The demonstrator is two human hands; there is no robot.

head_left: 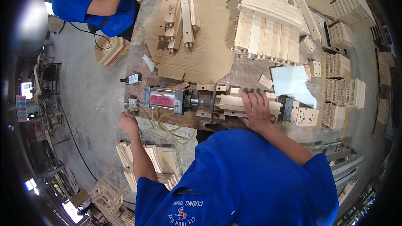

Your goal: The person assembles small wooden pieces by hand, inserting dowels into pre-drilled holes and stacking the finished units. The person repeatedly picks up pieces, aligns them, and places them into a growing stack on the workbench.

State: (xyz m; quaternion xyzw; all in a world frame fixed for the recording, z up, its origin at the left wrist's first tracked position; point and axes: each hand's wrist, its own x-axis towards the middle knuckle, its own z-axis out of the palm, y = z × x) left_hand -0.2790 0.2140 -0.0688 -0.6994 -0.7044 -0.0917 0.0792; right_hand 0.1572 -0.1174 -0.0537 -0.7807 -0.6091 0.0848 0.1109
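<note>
A pneumatic cylinder [162, 99] with a red body lies along the near edge of the workbench, its rod end pointing right at a metal plate. Right of the plate, light wooden bars [231, 101] lie in the jig between wooden blocks. My right hand [257, 109] grips these bars from above, fingers over the far side and thumb toward me. At the bench's left corner my left hand [129, 121] is closed at a small air valve [132, 105]; its fingertips are partly hidden. A dark end stop [287, 109] stands at the jig's right end.
Doweled wooden bars lie on cardboard [209, 58], with a larger stack [264, 33] at the far right. White foam [293, 84] lies beside the jig. Yellowish hoses [167, 132] hang off the near edge. A co-worker in blue [90, 2] stands at the far left near a carton [111, 52].
</note>
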